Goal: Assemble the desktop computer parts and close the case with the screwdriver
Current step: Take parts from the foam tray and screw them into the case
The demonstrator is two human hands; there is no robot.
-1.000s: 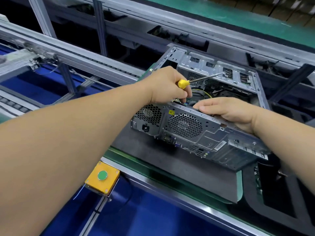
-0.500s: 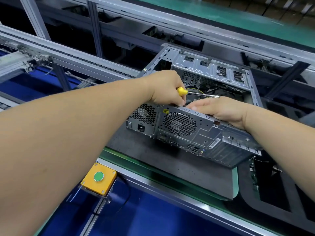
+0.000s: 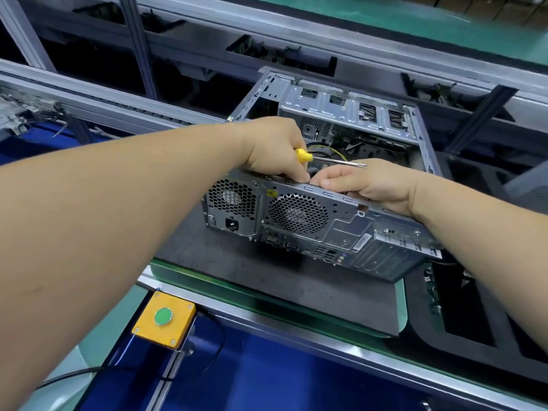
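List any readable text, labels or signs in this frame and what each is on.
No readable words.
Yellow triangle warning sticker on the computer case rear panel: symbol only, too small to make out.
White label on the rear panel: print too blurred to read.
Yellow button box with its green button: no lettering visible.

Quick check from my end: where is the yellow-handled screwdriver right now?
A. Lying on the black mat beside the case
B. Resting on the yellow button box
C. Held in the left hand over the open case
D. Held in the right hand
C: the left hand grips the yellow-handled screwdriver, its shaft stretching across the open computer case above the right hand.
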